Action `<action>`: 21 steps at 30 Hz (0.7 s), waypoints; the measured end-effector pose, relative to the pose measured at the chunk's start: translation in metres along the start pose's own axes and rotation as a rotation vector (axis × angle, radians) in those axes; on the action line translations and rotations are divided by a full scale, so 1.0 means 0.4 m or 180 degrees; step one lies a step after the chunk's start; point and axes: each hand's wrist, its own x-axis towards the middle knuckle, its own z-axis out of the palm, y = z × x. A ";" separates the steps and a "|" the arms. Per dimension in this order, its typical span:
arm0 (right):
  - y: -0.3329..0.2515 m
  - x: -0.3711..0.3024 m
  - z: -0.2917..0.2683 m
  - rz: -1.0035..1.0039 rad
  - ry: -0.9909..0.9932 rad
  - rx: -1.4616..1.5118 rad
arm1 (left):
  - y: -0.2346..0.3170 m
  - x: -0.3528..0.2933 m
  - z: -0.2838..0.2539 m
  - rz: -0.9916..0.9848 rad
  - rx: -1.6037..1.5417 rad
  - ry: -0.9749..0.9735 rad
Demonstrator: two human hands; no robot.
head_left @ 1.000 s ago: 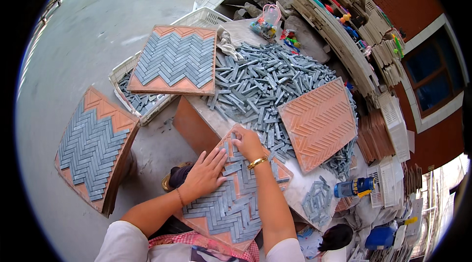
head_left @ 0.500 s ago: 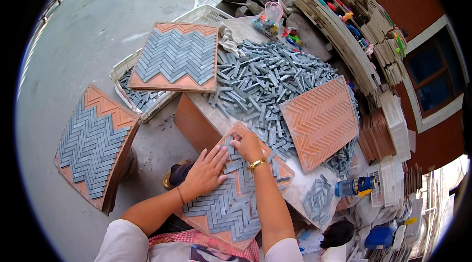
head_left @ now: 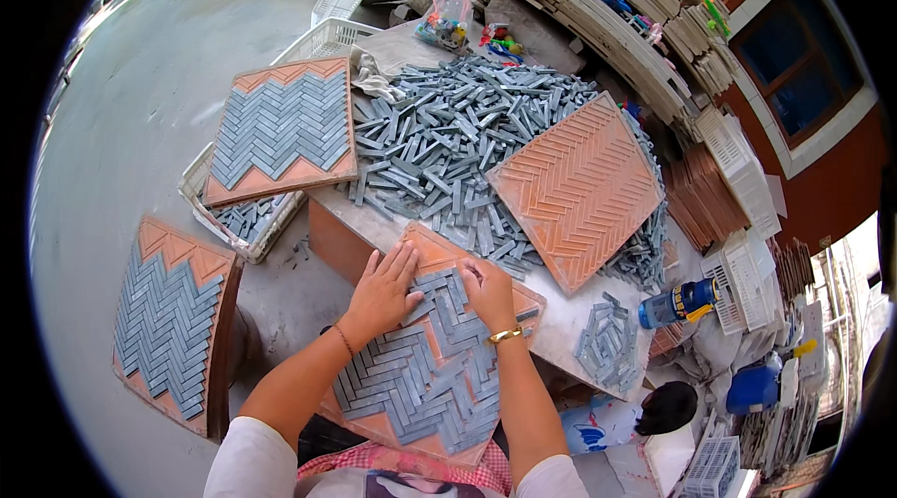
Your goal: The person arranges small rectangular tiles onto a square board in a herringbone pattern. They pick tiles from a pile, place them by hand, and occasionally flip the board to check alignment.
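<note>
Both hands rested on the herringbone tray (head_left: pixel 420 377) at the bench's (head_left: pixel 561 325) near edge: my left hand (head_left: pixel 381 291) lay flat and released on the grey tiles, my right hand (head_left: pixel 488 288) pinched one grey tile into the tray's far corner. Beyond the tray sat the loose tile pile (head_left: pixel 448 134) and an empty orange tray (head_left: pixel 577 188).
</note>
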 end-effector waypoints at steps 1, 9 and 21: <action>-0.007 -0.001 0.001 -0.0080 0.0089 -0.0260 | 0.003 0.002 -0.001 -0.0016 0.0008 -0.0068; -0.047 -0.098 0.140 -0.0766 0.0077 -0.1282 | 0.014 0.001 -0.007 -0.0069 0.0148 -0.0233; -0.029 -0.101 0.069 -0.1210 -0.0849 -0.1295 | -0.005 -0.034 -0.034 0.0051 0.0038 -0.0469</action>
